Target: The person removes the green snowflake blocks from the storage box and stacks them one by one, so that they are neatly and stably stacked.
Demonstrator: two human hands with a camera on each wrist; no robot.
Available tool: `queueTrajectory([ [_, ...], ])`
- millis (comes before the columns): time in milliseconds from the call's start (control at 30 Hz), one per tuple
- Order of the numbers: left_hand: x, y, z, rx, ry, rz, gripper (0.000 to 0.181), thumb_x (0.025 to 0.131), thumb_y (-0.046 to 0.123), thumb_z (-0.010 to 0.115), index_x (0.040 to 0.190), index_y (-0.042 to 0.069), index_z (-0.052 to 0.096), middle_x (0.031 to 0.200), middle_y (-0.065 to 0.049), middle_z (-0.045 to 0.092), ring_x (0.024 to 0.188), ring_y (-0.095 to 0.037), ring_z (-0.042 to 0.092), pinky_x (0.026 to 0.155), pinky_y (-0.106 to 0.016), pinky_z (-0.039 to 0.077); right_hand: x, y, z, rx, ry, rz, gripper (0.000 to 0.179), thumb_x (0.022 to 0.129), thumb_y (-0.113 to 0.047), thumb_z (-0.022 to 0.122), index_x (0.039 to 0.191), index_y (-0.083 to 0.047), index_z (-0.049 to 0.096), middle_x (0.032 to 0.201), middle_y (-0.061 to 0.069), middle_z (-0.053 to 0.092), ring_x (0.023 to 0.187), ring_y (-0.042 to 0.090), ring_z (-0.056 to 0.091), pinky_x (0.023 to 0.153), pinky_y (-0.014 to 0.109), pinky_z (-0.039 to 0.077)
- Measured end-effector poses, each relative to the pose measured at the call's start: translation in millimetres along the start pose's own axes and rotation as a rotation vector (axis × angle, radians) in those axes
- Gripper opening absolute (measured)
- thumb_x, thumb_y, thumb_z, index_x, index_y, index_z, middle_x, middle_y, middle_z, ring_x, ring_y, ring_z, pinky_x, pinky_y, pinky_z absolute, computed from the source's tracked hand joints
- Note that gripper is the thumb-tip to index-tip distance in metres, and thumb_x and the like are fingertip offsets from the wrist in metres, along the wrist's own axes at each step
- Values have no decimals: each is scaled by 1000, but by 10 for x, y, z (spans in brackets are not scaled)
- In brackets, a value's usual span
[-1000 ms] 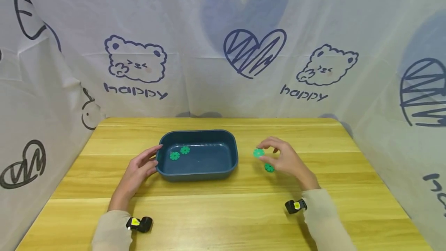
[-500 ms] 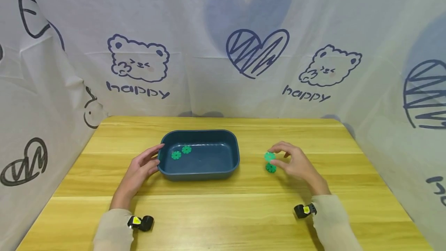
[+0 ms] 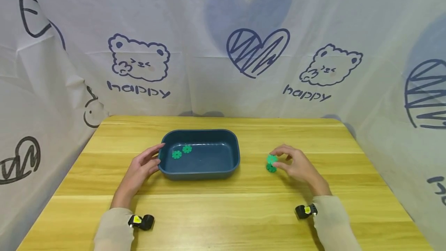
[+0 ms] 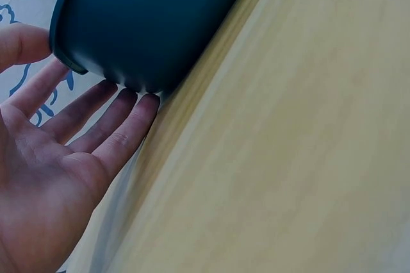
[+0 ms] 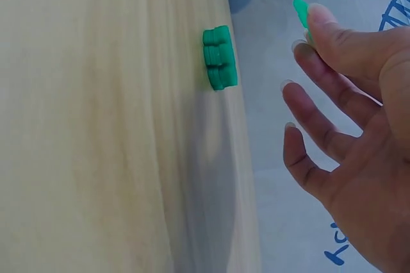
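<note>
Thumb and index finger of my right hand (image 3: 296,165) pinch a light green notched plastic disc (image 3: 271,159). The other fingers are loosely bent in the right wrist view. That disc is held above a short stack of similar green discs (image 5: 220,58) on the table, partly covering it in the head view. My left hand (image 3: 140,169) rests at the left end of a dark blue rectangular bin (image 3: 198,176). Its straight fingers (image 4: 122,135) touch the outer wall, and another digit is at the rim. Inside the bin lie two green discs (image 3: 176,154), apart, near its left end.
Both hands and the bin are over a light wood table (image 3: 223,220). A white cloth (image 3: 198,65) printed with bears and hearts hangs behind the table and on both sides. Each wrist carries a small black camera (image 3: 142,222).
My right hand has moved right and slightly down, bringing the pinched disc from left of the stack to over it. The left hand stays at the bin; the head view has shifted slightly.
</note>
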State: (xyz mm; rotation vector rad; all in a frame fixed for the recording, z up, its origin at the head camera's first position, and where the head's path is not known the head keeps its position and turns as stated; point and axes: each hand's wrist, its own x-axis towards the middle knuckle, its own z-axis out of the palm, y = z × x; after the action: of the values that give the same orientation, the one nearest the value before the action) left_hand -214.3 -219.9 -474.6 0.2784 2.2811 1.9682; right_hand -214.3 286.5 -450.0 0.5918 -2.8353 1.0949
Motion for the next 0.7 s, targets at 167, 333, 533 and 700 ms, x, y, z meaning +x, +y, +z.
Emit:
queueTrajectory([
  [167, -2, 1, -4, 7, 1, 1, 50, 107, 11, 50, 156, 7, 43, 163, -22, 39, 125, -1, 60, 94, -14, 55, -22, 46, 10, 18, -33, 35, 28, 92, -10, 77, 120, -11, 73, 119, 5, 71, 108, 24, 64, 85, 34, 55],
  [333, 12, -5, -6, 11, 1, 1, 50, 107, 12, 51, 156, 7, 44, 163, -22, 39, 126, -1, 59, 94, -14, 55, -29, 85, 9, 27, -49, 43, 29, 92, -11, 77, 120, -10, 73, 121, 7, 71, 109, 26, 64, 86, 36, 56],
  [533, 14, -13, -13, 14, 3, 2, 50, 107, 13, 51, 156, 7, 44, 163, -21, 39, 126, -2, 59, 94, -14, 55, -28, 145, 26, 39, -72, 71, 29, 93, -12, 75, 122, -11, 72, 124, 7, 70, 112, 26, 64, 90, 33, 57],
  [700, 5, -20, -17, 26, 8, 0, 50, 107, 13, 52, 156, 8, 44, 163, -21, 39, 126, -2, 58, 93, -14, 55, -27, 178, 58, 83, -116, 98, 29, 94, -13, 74, 123, -11, 71, 124, 7, 70, 109, 23, 64, 90, 27, 56],
])
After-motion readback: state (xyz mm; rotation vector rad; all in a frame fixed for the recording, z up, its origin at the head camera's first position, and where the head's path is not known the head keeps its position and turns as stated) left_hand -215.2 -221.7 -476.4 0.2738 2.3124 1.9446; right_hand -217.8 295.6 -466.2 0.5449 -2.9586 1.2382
